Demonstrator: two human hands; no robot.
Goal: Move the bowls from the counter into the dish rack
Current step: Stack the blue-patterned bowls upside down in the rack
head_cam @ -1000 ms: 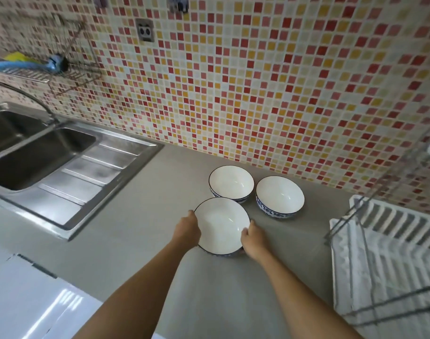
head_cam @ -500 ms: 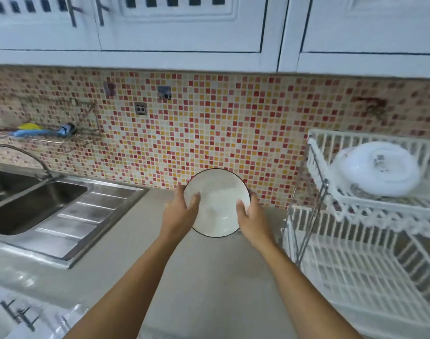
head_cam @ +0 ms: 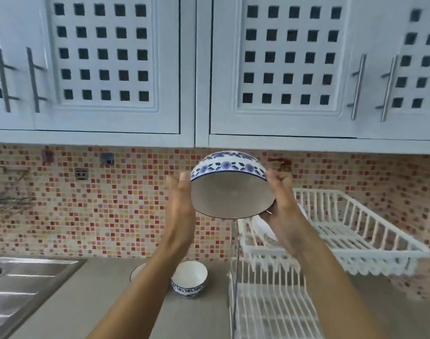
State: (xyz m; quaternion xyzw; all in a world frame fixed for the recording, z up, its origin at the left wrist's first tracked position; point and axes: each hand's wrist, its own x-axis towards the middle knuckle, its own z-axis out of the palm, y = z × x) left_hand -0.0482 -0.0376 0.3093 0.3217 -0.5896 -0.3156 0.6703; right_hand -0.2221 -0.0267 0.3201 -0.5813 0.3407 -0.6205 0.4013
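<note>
I see pale wall cabinets [head_cam: 111, 64] with square-perforated doors and bar handles [head_cam: 358, 86] above a red, orange and cream mosaic backsplash [head_cam: 99, 211] carrying a socket [head_cam: 81, 174], with a grey counter [head_cam: 91, 302] and steel sink [head_cam: 18, 280] at lower left.

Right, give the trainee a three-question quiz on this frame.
1. True or false: the raised bowl is held by both hands.
2. How many bowls are on the counter?
3. The held bowl's opening faces: A) the ceiling, B) the camera, tilted down, C) the wall.

Key:
1. True: left hand and right hand each grip a side.
2. Two: one in full view, another partly behind the left arm.
3. B.
</note>
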